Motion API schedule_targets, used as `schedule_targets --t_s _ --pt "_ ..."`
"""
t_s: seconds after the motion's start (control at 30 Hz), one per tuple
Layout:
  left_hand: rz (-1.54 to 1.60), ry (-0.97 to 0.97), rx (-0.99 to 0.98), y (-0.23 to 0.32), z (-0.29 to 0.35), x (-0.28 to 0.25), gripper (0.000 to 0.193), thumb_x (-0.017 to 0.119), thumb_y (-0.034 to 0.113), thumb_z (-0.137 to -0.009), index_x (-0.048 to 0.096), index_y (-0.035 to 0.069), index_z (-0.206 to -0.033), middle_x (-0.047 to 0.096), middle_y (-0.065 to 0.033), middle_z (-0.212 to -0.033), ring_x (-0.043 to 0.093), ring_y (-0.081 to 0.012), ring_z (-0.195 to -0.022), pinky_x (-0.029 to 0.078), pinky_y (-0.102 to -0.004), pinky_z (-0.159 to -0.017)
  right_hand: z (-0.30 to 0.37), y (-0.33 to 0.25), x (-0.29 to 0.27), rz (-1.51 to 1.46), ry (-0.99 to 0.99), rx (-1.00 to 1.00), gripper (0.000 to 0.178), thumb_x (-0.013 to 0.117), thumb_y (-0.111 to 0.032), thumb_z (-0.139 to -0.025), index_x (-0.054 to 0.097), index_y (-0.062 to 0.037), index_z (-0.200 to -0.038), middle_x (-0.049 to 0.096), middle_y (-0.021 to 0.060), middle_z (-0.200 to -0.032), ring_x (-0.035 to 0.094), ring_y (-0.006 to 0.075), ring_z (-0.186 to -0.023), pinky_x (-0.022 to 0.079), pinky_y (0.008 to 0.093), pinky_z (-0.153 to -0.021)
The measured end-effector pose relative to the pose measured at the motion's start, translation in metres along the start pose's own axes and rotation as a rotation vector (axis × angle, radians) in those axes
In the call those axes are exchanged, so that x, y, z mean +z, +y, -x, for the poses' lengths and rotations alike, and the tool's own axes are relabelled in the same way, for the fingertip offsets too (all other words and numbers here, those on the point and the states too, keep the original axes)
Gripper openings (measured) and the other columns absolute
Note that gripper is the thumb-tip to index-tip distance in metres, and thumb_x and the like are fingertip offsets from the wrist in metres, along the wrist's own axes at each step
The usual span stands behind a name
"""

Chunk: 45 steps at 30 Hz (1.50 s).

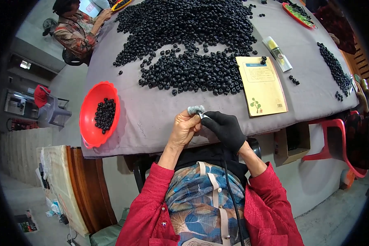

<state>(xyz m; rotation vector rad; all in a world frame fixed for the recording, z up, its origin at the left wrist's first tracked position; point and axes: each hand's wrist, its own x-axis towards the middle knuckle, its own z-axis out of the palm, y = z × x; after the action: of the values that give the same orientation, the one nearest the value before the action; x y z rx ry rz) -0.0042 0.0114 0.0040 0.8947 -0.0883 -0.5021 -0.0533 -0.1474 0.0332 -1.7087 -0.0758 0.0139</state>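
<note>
A grey cloth covers the tabletop (129, 90) here, with a heap of small round black pieces (184, 30) spread from its far edge toward the middle. A red bowl (84, 119) with more of them sits by the near left corner, and a yellow booklet (270, 92) lies right of the middle. Another person (76, 35) sits by the far left corner.

At the middle of the near edge, the bare left hand (184, 128) and the black-gloved right hand (226, 130) meet. The right grip is pinching a small pale piece (203, 116) beside a grey fuzzy cover (196, 109) at the left fingertips. The left grip is clenched; I can't tell what it encloses. I'd call this close fingertip work, calling next for a steady left grip and a small, controlled right-hand motion.
</note>
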Motion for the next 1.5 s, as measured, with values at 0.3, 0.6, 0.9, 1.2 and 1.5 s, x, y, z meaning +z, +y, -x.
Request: schedule_targets --t_s 0.3,0.6,0.9,1.2,1.5 --pt "0.035 -0.003 -0.021 0.0003 0.0009 -0.0015 0.011 0.061 0.006 -0.084 0.063 0.002 -0.094 0.059 -0.0012 -0.071 0.051 -0.0062 -0.055 0.039 -0.0169 -0.049 0.0001 -0.0044 0.0005 0.051 0.005 -0.025 0.027 0.058 -0.024 -0.086 0.062 -0.0033 -0.104 0.066 0.0104 -0.088 0.062 0.0134 -0.078 0.048 0.0271 -0.068" --pt "0.036 -0.007 -0.036 0.0013 0.0001 -0.0011 0.015 0.061 0.006 -0.084 0.063 0.001 -0.097 0.058 -0.0007 -0.070 0.048 -0.0064 -0.054 0.037 -0.0173 -0.049 -0.0006 -0.0027 -0.0009 0.097 -0.012 -0.051 0.026 0.057 -0.023 -0.087 0.062 -0.0048 -0.104 0.065 0.0101 -0.089 0.063 0.0162 -0.079 0.048 0.0280 -0.069" --pt "0.047 -0.035 -0.033 0.0014 -0.0004 -0.0019 0.014 0.060 0.004 -0.084 0.063 0.001 -0.097 0.058 -0.0012 -0.070 0.047 -0.0067 -0.054 0.037 -0.0174 -0.049 0.0002 -0.0050 -0.0003 0.079 0.011 -0.049 0.026 0.057 -0.023 -0.087 0.062 -0.0041 -0.104 0.066 0.0099 -0.088 0.064 0.0157 -0.078 0.048 0.0276 -0.068" --pt "0.019 -0.030 -0.058 0.0009 0.0005 -0.0038 0.014 0.061 0.006 -0.083 0.063 0.002 -0.097 0.059 -0.0010 -0.071 0.049 -0.0062 -0.054 0.037 -0.0170 -0.048 0.0006 -0.0019 0.0000 0.068 0.015 -0.012 0.027 0.058 -0.024 -0.086 0.062 -0.0042 -0.105 0.066 0.0103 -0.089 0.064 0.0162 -0.078 0.048 0.0271 -0.068" --pt "0.031 -0.034 -0.051 0.0021 0.0011 -0.0029 0.013 0.061 0.006 -0.083 0.063 0.002 -0.096 0.059 -0.0007 -0.071 0.049 -0.0062 -0.054 0.037 -0.0169 -0.047 0.0000 -0.0019 0.0004 0.076 0.008 -0.010 0.027 0.057 -0.024 -0.087 0.062 -0.0048 -0.105 0.066 0.0109 -0.089 0.064 0.0162 -0.078 0.048 0.0274 -0.068"
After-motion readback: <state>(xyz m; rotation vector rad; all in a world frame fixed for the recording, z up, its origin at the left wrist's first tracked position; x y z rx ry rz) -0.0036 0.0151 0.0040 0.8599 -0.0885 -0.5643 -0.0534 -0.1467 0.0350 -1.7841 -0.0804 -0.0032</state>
